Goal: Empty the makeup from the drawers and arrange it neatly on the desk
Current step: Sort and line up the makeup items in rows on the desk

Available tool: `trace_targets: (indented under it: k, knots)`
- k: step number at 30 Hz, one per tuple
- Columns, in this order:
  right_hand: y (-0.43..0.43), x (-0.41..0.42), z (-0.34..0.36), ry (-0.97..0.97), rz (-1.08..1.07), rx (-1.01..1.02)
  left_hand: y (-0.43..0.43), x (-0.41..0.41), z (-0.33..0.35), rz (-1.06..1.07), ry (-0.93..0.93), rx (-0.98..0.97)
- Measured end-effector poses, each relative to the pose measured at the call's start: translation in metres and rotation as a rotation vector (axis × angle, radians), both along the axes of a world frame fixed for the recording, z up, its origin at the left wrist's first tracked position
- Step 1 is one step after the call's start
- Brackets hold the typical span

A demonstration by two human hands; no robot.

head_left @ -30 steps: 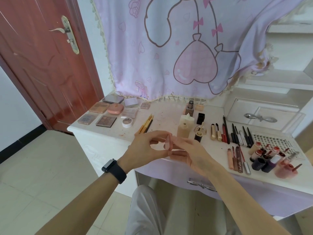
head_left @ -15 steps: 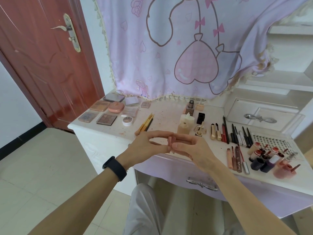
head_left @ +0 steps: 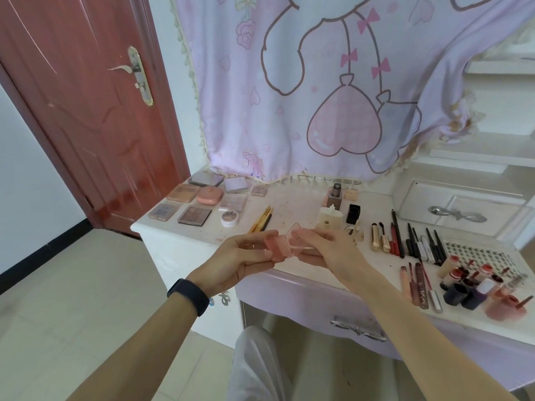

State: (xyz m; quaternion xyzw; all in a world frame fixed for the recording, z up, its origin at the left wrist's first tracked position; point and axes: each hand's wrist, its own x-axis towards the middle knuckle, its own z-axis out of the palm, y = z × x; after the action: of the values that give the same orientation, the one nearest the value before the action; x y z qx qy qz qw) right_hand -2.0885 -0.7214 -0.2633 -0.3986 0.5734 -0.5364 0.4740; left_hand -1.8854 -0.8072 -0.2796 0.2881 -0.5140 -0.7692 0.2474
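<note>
Both my hands hold a small pink blush compact (head_left: 279, 248) above the desk's front edge. My left hand (head_left: 240, 257) grips its pink base between thumb and fingers. My right hand (head_left: 327, 250) pinches the clear lid, which stands swung open. On the white desk (head_left: 292, 204) lie eyeshadow palettes (head_left: 194, 215) at the left, brushes (head_left: 262, 219) and bottles (head_left: 328, 217) in the middle, pencils and mascaras (head_left: 405, 238) and lip glosses (head_left: 474, 285) at the right.
A lilac drawer front with a silver handle (head_left: 359, 329) sits shut under the desk's edge. A small white drawer unit (head_left: 454, 209) stands at the back right. A pink cloth (head_left: 318, 82) hangs behind the desk. A red door (head_left: 81, 96) is at the left.
The compact was held shut between both hands; now its clear lid is swung open. Both hands stayed over the desk's front edge.
</note>
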Motion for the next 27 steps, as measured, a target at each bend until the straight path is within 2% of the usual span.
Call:
trace_targets:
  k: [3,6,8,11,13,15,19,20,22,25,27]
  knots:
    - [-0.011,0.006,-0.001,0.058,-0.041,0.015,-0.008,0.007,-0.001,0.029,-0.095,-0.047]
    - [-0.020,0.013,-0.005,0.119,-0.051,0.036,-0.007,0.008,0.005,0.010,-0.288,-0.230]
    - [-0.023,0.019,-0.009,0.152,-0.042,0.061,-0.003,0.005,0.009,-0.033,-0.437,-0.407]
    - [-0.029,0.027,-0.015,0.156,-0.045,0.084,0.001,0.001,0.009,-0.008,-0.722,-0.775]
    - [-0.031,0.030,-0.018,0.136,-0.066,0.082,0.004,0.000,0.008,0.030,-0.804,-0.924]
    - [-0.034,0.032,-0.020,0.131,-0.073,0.077,0.004,-0.001,0.005,0.053,-0.832,-0.997]
    - [-0.036,0.031,-0.026,0.156,-0.066,0.059,-0.005,-0.004,-0.001,0.147,-0.823,-0.954]
    - [-0.033,0.028,-0.030,0.209,-0.069,0.053,-0.010,-0.007,-0.002,0.171,-0.823,-0.945]
    - [-0.021,0.019,-0.042,0.440,-0.079,0.038,-0.022,-0.015,-0.003,0.210,-0.810,-0.911]
    - [-0.002,0.002,-0.070,1.002,-0.068,-0.035,-0.045,-0.040,-0.004,0.256,-0.755,-0.874]
    - [0.002,-0.007,-0.093,1.256,-0.016,-0.169,-0.058,-0.065,-0.005,0.263,-0.734,-0.838]
